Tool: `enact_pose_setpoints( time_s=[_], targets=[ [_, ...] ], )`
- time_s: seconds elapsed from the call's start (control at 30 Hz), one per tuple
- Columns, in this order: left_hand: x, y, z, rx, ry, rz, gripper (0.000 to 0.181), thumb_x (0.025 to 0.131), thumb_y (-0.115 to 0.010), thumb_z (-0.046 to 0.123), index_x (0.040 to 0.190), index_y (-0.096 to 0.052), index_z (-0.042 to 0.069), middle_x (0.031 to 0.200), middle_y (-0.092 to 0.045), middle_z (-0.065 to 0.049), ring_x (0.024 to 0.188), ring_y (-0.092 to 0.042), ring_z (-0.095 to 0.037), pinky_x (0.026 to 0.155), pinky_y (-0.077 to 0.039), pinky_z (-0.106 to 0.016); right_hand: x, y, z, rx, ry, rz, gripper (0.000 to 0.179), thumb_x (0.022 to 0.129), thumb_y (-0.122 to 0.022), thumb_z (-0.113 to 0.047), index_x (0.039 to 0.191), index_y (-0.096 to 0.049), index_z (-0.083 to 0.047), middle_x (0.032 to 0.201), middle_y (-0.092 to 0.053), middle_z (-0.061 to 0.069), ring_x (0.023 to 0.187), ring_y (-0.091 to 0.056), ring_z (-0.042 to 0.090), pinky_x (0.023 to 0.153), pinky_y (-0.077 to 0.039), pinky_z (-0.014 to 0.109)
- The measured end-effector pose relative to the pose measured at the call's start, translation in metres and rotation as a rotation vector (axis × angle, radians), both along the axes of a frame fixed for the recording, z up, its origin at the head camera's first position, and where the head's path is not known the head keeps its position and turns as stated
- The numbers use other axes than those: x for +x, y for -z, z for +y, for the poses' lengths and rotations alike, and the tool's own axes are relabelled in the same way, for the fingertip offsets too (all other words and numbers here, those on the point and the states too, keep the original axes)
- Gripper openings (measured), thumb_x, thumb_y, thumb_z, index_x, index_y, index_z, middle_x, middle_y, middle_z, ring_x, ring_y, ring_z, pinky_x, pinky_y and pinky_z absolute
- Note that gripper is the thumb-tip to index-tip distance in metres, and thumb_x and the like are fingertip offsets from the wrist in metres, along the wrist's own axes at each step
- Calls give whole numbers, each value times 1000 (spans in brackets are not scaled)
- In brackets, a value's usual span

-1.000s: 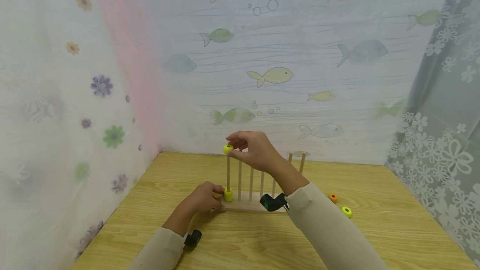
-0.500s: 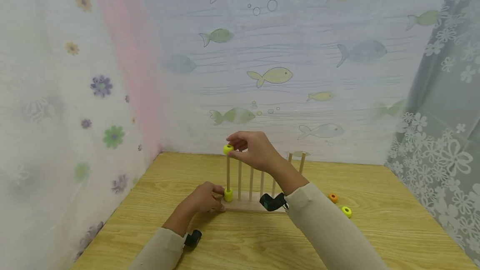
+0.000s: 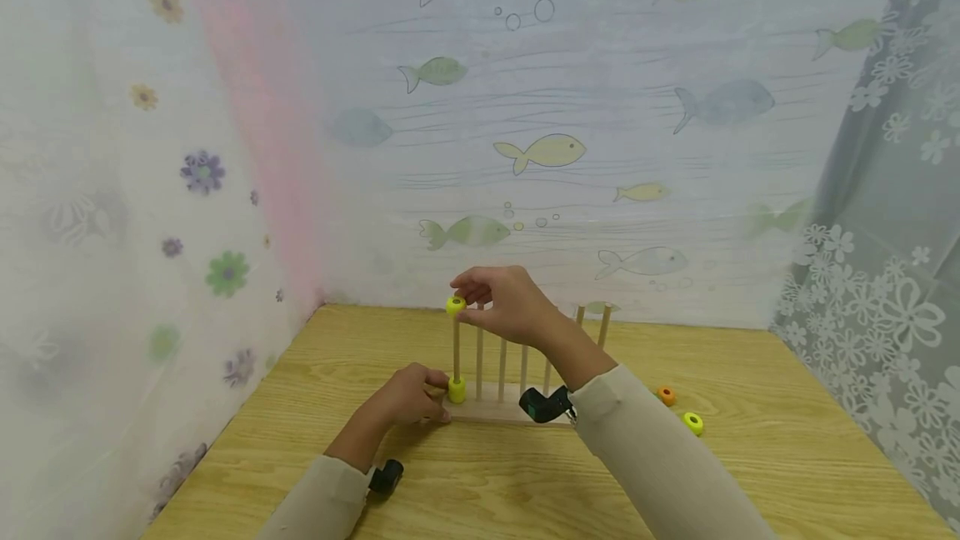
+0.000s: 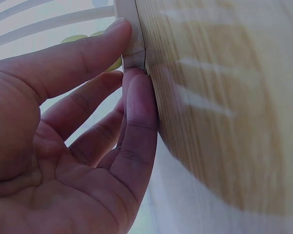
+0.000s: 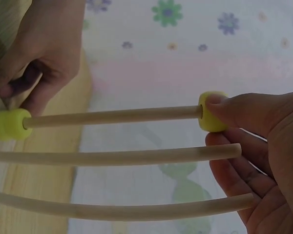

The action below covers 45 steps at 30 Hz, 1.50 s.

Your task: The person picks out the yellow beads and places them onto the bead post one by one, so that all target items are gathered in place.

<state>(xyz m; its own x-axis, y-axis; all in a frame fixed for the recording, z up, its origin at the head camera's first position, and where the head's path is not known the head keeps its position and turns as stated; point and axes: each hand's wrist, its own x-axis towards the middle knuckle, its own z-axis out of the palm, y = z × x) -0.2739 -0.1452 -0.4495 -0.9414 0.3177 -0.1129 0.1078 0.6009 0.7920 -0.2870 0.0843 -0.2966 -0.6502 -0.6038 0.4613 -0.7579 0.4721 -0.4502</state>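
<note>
A wooden peg stand with several upright rods rests on the table, its base [image 3: 491, 412] running left to right. My right hand [image 3: 513, 304] pinches a yellow bead [image 3: 455, 306] between thumb and fingers at the top of the leftmost rod [image 5: 117, 116]. The rod's end sits inside the bead's hole in the right wrist view. At the foot of that same rod are stacked yellow beads [image 5: 10, 124]. My left hand [image 3: 408, 395] grips the left end of the base, thumb [image 4: 119, 36] on one face and fingers curled against the end.
On the table [image 3: 600, 482] to the right of the stand lie an orange bead [image 3: 666, 396] and a loose yellow bead [image 3: 693, 423]. Fish-patterned sheeting [image 3: 540, 215] hangs behind the table, with flowered sheeting on both sides. Black wrist cameras [image 3: 386, 479] are strapped to the arms.
The pinched yellow bead has come down slightly with my right hand, onto the leftmost rod's top. My left hand stays where it was on the base.
</note>
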Motion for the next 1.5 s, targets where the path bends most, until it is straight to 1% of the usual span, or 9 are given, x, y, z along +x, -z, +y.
enact_pose_setpoints(
  time_s=[0.1,0.27,0.47,0.6,0.7,0.9,1.03,1.17,1.5],
  targets=[
    [0,0,0,-5,-2,4,51,78,-92,12,126,-75,11,134,-67,-13,113,-67,-27,71,-60,-37,1,0,0,13,-7,7,39,90,-83,-17,127,-71,-11,111,-77,-1,99,-74,13,88,-60,28],
    [1,0,1,-15,-1,18,50,77,-92,11,124,-76,11,134,-67,-14,112,-68,-27,72,-60,-37,1,0,0,-2,-25,10,38,90,-83,-16,126,-71,-10,112,-77,3,102,-75,22,90,-61,34],
    [2,-2,1,-26,-4,22,51,77,-92,12,126,-75,10,137,-66,-16,112,-68,-29,74,-60,-38,1,1,1,-8,-22,11,37,90,-83,-15,125,-72,-11,111,-77,1,101,-75,19,90,-61,34],
    [1,-1,1,-31,-1,30,51,77,-93,12,125,-76,10,136,-66,-16,116,-67,-31,81,-61,-42,0,1,2,-9,-28,16,37,90,-83,-16,125,-72,-10,112,-77,3,102,-75,21,90,-60,33],
    [0,1,0,-33,4,33,50,78,-92,13,125,-75,11,135,-66,-15,118,-66,-33,85,-60,-44,0,-2,4,-2,-26,26,37,91,-83,-18,125,-72,-10,113,-77,3,102,-75,20,90,-60,31],
    [1,0,0,-19,-2,7,54,80,-91,12,130,-73,8,136,-65,-18,115,-68,-33,80,-62,-41,2,-10,13,-8,-11,45,36,91,-82,-21,125,-73,-11,114,-76,0,104,-74,21,92,-60,32],
    [1,-1,0,-12,-6,-2,54,80,-90,11,131,-72,7,135,-66,-19,113,-69,-31,76,-62,-39,2,-13,21,-11,4,75,36,92,-82,-23,125,-73,-12,114,-76,-2,102,-74,17,91,-59,30],
    [2,-2,0,-9,-10,-1,53,80,-90,11,130,-72,8,135,-65,-19,116,-68,-33,76,-62,-39,4,-14,28,-10,3,93,34,92,-82,-23,123,-74,-13,114,-76,-3,101,-74,15,90,-59,30],
    [4,-1,2,-1,-15,-2,57,79,-91,10,132,-70,5,137,-64,-20,119,-66,-36,78,-62,-40,13,-13,49,-23,7,139,31,91,-83,-21,120,-75,-12,112,-77,-1,100,-74,19,89,-60,35]
  ],
)
